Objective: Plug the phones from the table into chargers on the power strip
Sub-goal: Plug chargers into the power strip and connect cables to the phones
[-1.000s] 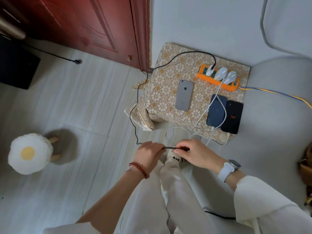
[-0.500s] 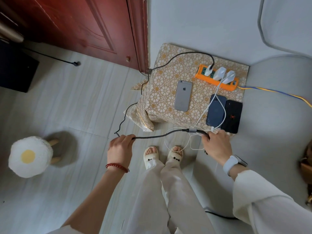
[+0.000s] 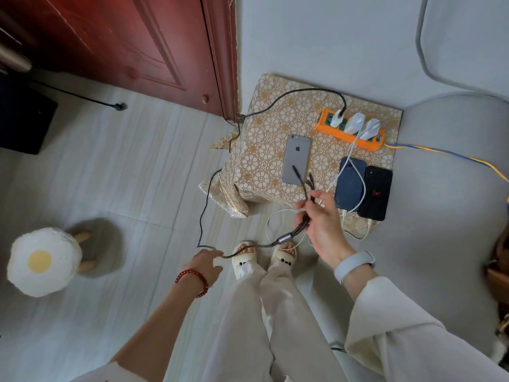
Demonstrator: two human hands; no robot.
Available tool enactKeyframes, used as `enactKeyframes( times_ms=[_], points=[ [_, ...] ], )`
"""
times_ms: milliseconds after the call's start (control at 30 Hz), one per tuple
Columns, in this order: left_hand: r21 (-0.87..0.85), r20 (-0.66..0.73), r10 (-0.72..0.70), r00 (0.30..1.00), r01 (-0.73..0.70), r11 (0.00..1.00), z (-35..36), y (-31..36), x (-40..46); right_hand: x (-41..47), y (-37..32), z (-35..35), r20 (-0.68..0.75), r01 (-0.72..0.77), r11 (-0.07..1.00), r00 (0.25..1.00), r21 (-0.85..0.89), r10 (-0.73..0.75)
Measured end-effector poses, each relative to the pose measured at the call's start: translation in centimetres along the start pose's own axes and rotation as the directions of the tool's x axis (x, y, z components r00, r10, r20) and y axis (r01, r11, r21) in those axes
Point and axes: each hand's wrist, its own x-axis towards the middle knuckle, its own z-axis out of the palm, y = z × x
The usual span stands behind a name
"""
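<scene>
A small table (image 3: 264, 128) with a gold flowered cloth holds a grey phone (image 3: 296, 158) face down, a dark blue phone (image 3: 349, 183) and a black phone (image 3: 375, 193). An orange power strip (image 3: 349, 133) at the back carries three white chargers. White cables run from two chargers to the dark phones. A black braided cable (image 3: 203, 213) runs from the left charger down to the floor. My right hand (image 3: 321, 224) is shut on its split end, the connector tips fanned over the grey phone's near edge. My left hand (image 3: 205, 264) loosely holds the same cable lower down.
A red wooden door (image 3: 124, 42) stands at the back left. A fried-egg-shaped stool (image 3: 41, 261) sits on the floor at left. A grey sofa (image 3: 446, 216) borders the table on the right. A yellow and blue cord (image 3: 446, 154) leaves the strip rightward. My slippered feet stand before the table.
My right hand has risen toward the grey phone with the cable's split end. My left hand has moved right and down along the cable, which now hangs slack.
</scene>
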Motion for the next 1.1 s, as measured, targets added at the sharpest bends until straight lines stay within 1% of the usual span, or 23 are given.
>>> enactKeyframes(
  times_ms=[33, 67, 133, 167, 200, 233, 267, 300, 333, 400, 433, 567, 633, 700, 800, 833, 900, 1000, 1100],
  points=[
    [-0.058, -0.006, 0.016, 1.0, -0.016, 0.998, -0.3, 0.6, 0.0, -0.4, 0.3, 0.4, 0.045, 0.029, 0.995, 0.999, -0.093, -0.025],
    [-0.157, -0.029, 0.033, 0.999, -0.037, 0.987, -0.8, 1.5, -0.1, -0.9, 0.6, 0.7, 0.099, 0.05, 0.984, 0.995, -0.173, -0.033],
    [-0.395, -0.08, 0.07, 0.994, -0.096, 0.914, -2.1, 3.7, -0.5, -1.8, 1.0, 1.4, 0.213, 0.073, 0.955, 0.977, -0.287, -0.01],
    [-0.53, -0.08, 0.099, 0.992, -0.126, 0.839, -2.9, 4.8, -0.8, -2.3, 1.3, 1.8, 0.262, 0.076, 0.946, 0.965, -0.316, 0.01],
    [-0.675, -0.071, 0.139, 0.988, -0.15, 0.723, -3.6, 6.0, -1.2, -2.8, 1.4, 2.1, 0.3, 0.079, 0.938, 0.954, -0.336, 0.027],
    [-0.799, -0.066, 0.185, 0.981, -0.163, 0.579, -4.2, 7.1, -1.7, -3.2, 1.6, 2.4, 0.325, 0.084, 0.931, 0.945, -0.355, 0.038],
    [-0.883, -0.08, 0.215, 0.973, -0.17, 0.439, -4.8, 8.1, -2.1, -3.5, 1.7, 2.7, 0.339, 0.088, 0.926, 0.94, -0.367, 0.045],
    [-0.921, -0.115, 0.22, 0.969, -0.187, 0.341, -5.3, 8.8, -2.4, -3.8, 1.8, 2.9, 0.346, 0.085, 0.926, 0.937, -0.367, 0.051],
    [-0.931, -0.155, 0.206, 0.966, -0.212, 0.297, -5.7, 9.4, -2.5, -3.9, 1.8, 3.0, 0.346, 0.077, 0.931, 0.937, -0.357, 0.055],
    [-0.929, -0.203, 0.179, 0.963, -0.247, 0.274, -6.1, 10.2, -2.6, -3.9, 1.5, 3.2, 0.338, 0.065, 0.936, 0.939, -0.345, 0.059],
    [-0.933, -0.203, 0.174, 0.964, -0.244, 0.265, -6.1, 10.4, -2.6, -3.8, 1.3, 3.2, 0.335, 0.064, 0.932, 0.94, -0.357, 0.063],
    [-0.942, -0.194, 0.183, 0.964, -0.234, 0.239, -5.8, 10.4, -2.5, -3.3, 0.9, 3.0, 0.326, 0.087, 0.86, 0.94, -0.502, 0.095],
    [-0.942, -0.195, 0.203, 0.96, -0.24, 0.234, -5.7, 10.3, -2.2, -3.2, 1.0, 2.9, 0.322, 0.107, 0.837, 0.943, -0.537, 0.086],
    [-0.937, -0.192, 0.233, 0.953, -0.249, 0.246, -5.6, 10.2, -2.1, -3.1, 1.1, 2.8, 0.308, 0.126, 0.814, 0.949, -0.567, 0.068],
    [-0.931, -0.181, 0.233, 0.955, -0.243, 0.273, -5.6, 10.2, -2.0, -2.9, 1.4, 2.6, 0.248, 0.134, 0.789, 0.968, -0.599, 0.024],
    [-0.926, -0.185, 0.233, 0.955, -0.248, 0.283, -5.6, 10.2, -1.9, -2.8, 1.4, 2.6, 0.219, 0.132, 0.788, 0.976, -0.602, 0.003],
    [-0.918, -0.19, 0.247, 0.95, -0.261, 0.298, -5.7, 9.9, -1.8, -2.7, 1.2, 2.8, 0.184, 0.111, 0.817, 0.983, -0.566, -0.007],
    [-0.899, -0.196, 0.284, 0.939, -0.288, 0.33, -5.6, 9.7, -1.7, -2.5, 0.7, 3.2, 0.198, 0.109, 0.858, 0.98, -0.502, -0.009],
    [-0.869, -0.214, 0.3, 0.93, -0.321, 0.375, -5.7, 9.6, -1.9, -2.3, 0.0, 3.5, 0.205, 0.19, 0.831, 0.974, -0.523, -0.093]
  ],
)
